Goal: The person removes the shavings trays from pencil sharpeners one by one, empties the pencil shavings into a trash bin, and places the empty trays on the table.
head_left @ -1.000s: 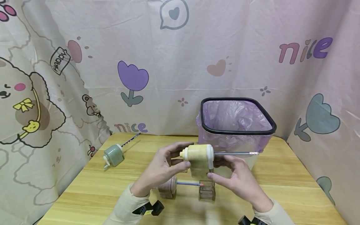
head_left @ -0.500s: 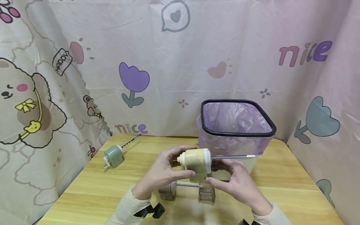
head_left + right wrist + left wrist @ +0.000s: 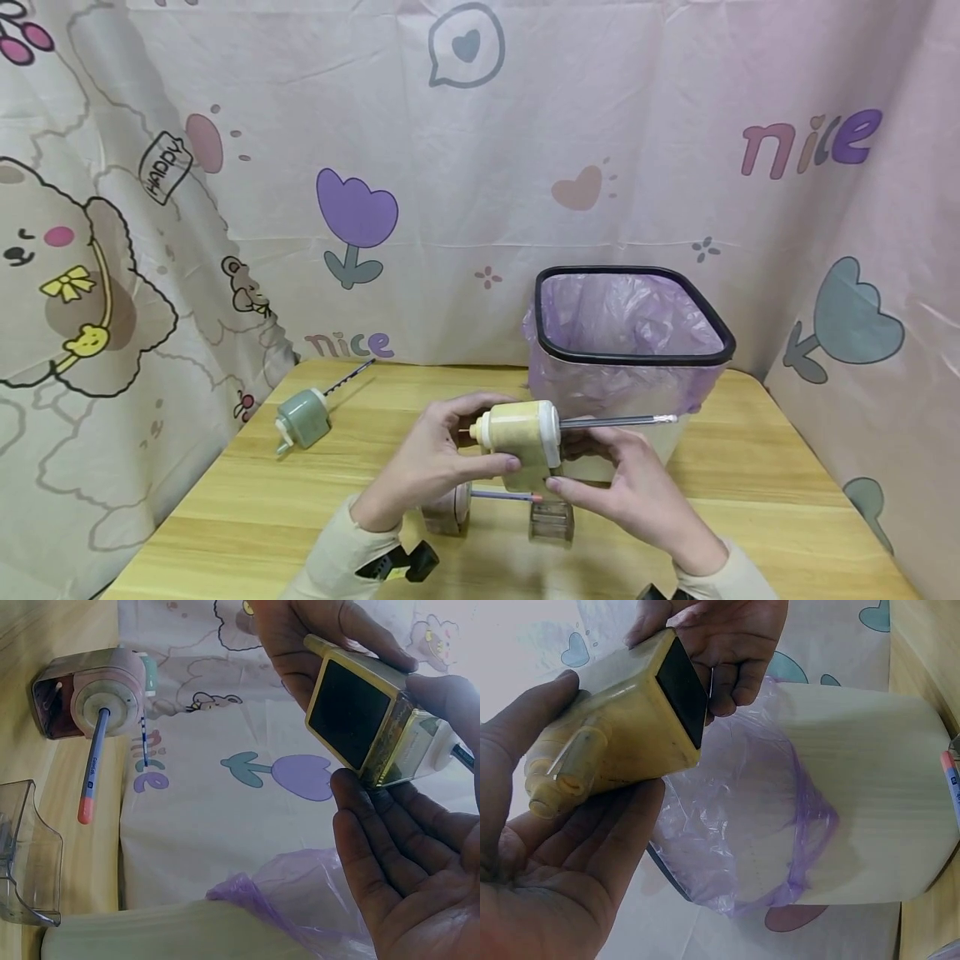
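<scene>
A yellow pencil sharpener (image 3: 519,437) is held up above the table, a grey pencil (image 3: 615,422) sticking out of its white front to the right. My left hand (image 3: 420,467) grips the crank-end side, thumb across the near face and fingers behind. At the opposite side, my right hand (image 3: 637,479) pinches the sharpener's lower part near the white front, beneath the pencil. Seen from the right wrist, the sharpener's dark base pad (image 3: 352,707) faces that camera, and the right fingers (image 3: 390,832) lie against the lower body. The pencil's tip is hidden inside.
Beneath the hands stands a pinkish sharpener (image 3: 446,512) with a blue pencil in it, beside a clear shavings drawer (image 3: 551,523). A green sharpener (image 3: 303,418) with a striped pencil sits at the back left. Behind, a bin (image 3: 633,360) has a purple liner.
Both hands have shifted the yellow sharpener a little left and down, and its pencil now tilts slightly up to the right. The things on the table have stayed put.
</scene>
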A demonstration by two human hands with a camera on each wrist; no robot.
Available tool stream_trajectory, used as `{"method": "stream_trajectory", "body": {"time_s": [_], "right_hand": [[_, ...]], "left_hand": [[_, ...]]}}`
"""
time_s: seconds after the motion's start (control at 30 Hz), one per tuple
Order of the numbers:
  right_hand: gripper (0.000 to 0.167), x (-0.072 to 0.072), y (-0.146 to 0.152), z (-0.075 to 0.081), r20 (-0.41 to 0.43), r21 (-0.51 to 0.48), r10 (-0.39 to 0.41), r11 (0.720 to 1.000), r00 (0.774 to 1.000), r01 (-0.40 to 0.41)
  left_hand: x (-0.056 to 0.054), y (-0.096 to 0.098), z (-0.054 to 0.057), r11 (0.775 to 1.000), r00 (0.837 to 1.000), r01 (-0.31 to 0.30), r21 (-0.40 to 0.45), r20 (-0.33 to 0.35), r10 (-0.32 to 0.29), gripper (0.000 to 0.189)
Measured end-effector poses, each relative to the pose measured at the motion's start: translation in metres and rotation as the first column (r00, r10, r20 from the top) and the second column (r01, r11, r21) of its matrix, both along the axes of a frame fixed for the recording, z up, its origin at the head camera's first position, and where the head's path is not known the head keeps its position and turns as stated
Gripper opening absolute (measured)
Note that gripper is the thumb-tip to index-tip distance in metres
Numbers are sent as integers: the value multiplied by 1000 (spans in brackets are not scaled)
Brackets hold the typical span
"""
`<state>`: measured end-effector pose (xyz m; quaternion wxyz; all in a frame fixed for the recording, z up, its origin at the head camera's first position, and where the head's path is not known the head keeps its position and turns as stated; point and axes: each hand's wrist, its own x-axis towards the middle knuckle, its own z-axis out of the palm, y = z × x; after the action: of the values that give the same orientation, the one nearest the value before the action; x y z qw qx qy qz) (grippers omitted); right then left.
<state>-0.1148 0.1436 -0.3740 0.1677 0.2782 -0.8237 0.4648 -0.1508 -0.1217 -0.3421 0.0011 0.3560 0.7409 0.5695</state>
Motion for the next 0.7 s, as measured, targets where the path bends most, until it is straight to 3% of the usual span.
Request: {"method": "stream_trajectory", "body": {"time_s": [0.7], "right_hand": [[40, -2, 2, 1, 12, 26, 8, 1000, 1000, -9]], "left_hand": [[-2, -3, 0, 1000, 1000, -12, -19, 0, 12, 56]]}}
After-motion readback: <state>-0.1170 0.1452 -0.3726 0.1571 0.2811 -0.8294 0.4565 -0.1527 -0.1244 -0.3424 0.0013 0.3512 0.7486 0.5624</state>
